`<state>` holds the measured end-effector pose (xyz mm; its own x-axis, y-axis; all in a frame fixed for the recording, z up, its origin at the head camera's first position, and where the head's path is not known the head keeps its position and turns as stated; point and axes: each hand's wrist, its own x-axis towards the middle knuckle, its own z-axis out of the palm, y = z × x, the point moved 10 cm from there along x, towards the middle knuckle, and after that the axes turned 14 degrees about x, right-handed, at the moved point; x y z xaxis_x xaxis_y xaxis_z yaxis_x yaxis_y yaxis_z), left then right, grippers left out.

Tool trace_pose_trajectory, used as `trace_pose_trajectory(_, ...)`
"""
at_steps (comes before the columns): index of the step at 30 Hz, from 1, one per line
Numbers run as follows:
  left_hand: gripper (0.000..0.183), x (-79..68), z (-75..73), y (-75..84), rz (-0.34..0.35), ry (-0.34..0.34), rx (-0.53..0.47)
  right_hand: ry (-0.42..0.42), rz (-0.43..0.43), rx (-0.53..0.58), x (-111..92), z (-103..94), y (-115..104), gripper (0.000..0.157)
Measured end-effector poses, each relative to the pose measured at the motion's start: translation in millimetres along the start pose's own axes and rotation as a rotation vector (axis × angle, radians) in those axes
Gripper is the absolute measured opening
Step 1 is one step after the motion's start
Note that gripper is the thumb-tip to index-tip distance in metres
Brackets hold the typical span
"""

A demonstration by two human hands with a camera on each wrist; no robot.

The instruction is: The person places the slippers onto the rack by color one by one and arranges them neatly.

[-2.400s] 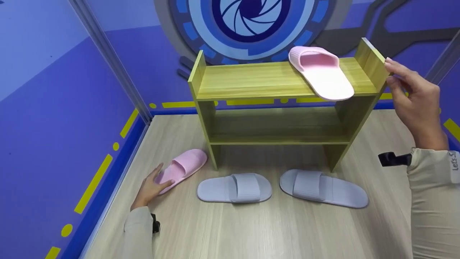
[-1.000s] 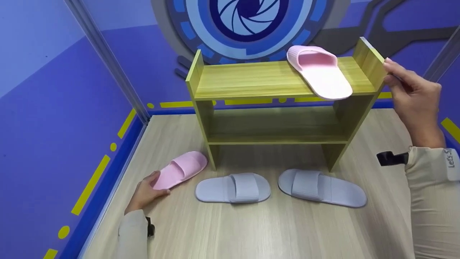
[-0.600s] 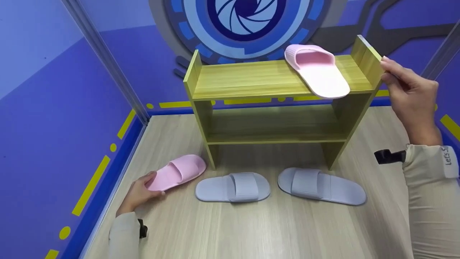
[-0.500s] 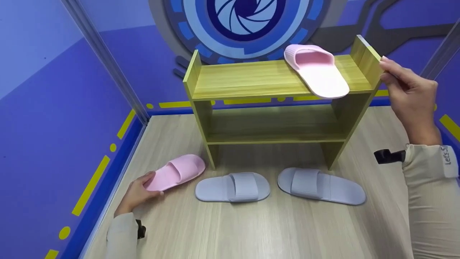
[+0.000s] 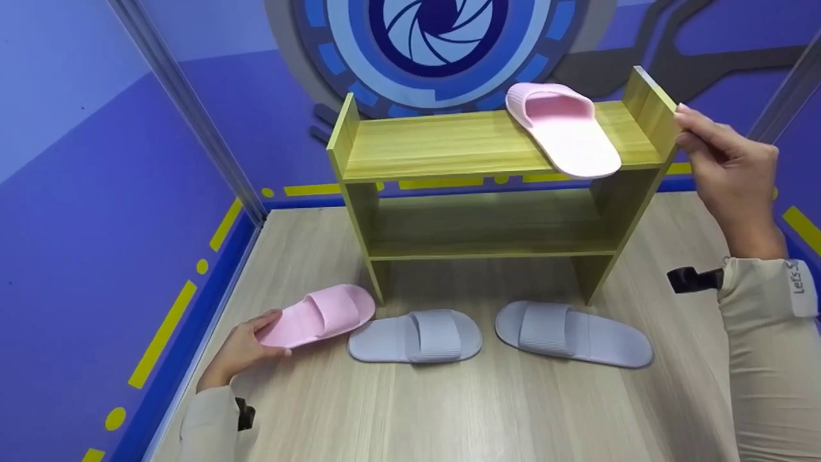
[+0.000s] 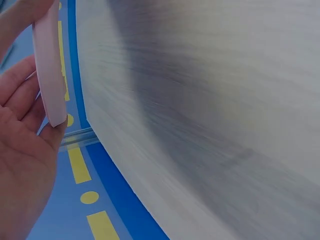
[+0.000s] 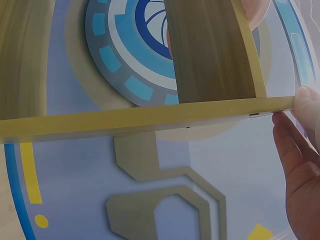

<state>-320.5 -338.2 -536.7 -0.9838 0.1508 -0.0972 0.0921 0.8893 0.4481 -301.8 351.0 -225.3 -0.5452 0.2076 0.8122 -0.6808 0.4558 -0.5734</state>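
Note:
My left hand (image 5: pixel 238 351) grips a pink slipper (image 5: pixel 338 311) by its heel end, thumb on the near edge and fingers on the far one. The left wrist view has this slipper (image 6: pixel 50 70) edge-on between thumb and fingers. Its toe points right, beside the left foot of a wooden shoe rack (image 5: pixel 442 144) and close to a grey slipper (image 5: pixel 378 339). With fingertips and thumb, my right hand (image 5: pixel 734 170) pinches the front edge of the rack's right side panel; the right wrist view shows that panel (image 7: pixel 140 119) too. A second pink slipper (image 5: pixel 577 147) lies on the top shelf, heel overhanging the front.
Two grey slippers lie on the wood-grain floor before the rack, the right one (image 5: pixel 606 337) with its heel to the right. The rack has a lower shelf (image 5: pixel 494 224). Blue panels (image 5: pixel 77 256) stand at the left and behind.
My left hand has slid back to the slipper's heel and now grips it; the slipper has turned and shifted slightly nearer, its toe now by the grey one. The right hand stays at the rack.

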Motion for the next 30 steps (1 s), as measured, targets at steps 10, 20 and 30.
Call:
trace_pose_trajectory(10,0.090,-3.0,-6.1,27.6,0.093,0.000,-0.028,0.008,-0.001,0.040,1,-0.9,1,0.025)
trace_pose_trajectory(20,0.088,-0.4,-12.6,69.0,0.196,0.028,-0.020,0.007,0.002,0.033,1,-1.0,3,0.025)
trace_pose_trajectory(30,0.088,3.6,-21.7,107.0,0.267,0.077,-0.025,0.017,0.007,0.041,1,-0.3,0,0.024)
